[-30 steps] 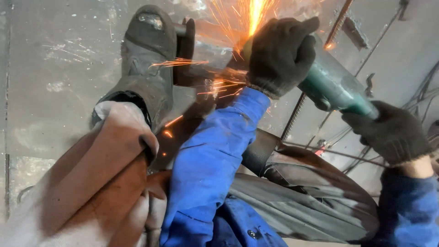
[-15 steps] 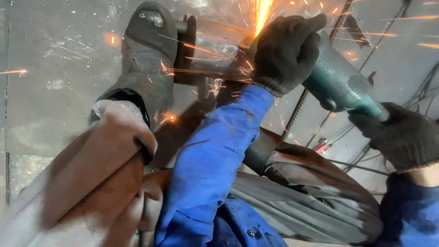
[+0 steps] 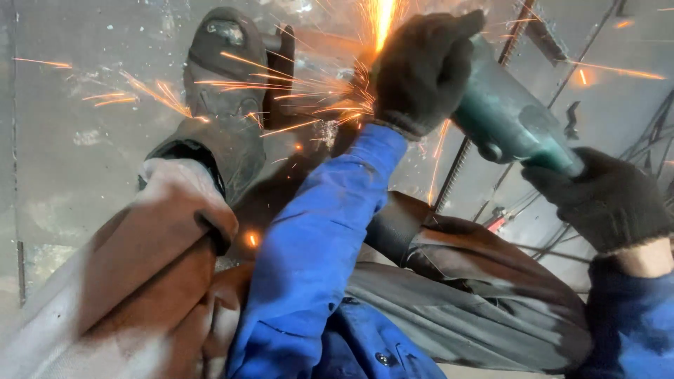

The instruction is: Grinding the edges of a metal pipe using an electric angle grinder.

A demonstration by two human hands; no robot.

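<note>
A teal angle grinder point(image 3: 505, 116) is held in both gloved hands. My left hand point(image 3: 421, 70), in a black glove with a blue sleeve, grips its front end at the top centre. My right hand point(image 3: 604, 203), also in a black glove, holds the rear of its body at the right. Orange sparks point(image 3: 372, 21) fly from under the left hand, up and out to the left. The grinder's disc is hidden behind the glove. A dark metal piece point(image 3: 281, 56) lies beside the sparks, with my dark boot point(image 3: 225, 77) against it.
My legs in stained brown-grey trousers point(image 3: 154, 267) fill the lower left and middle. The grey concrete floor point(image 3: 70, 119) is scuffed. A ribbed steel rod point(image 3: 456, 168) and thin wires point(image 3: 653, 133) lie on the floor to the right.
The spray of sparks has spread wider to the left, across the boot and floor. Both hands keep their grip on the grinder in nearly the same place.
</note>
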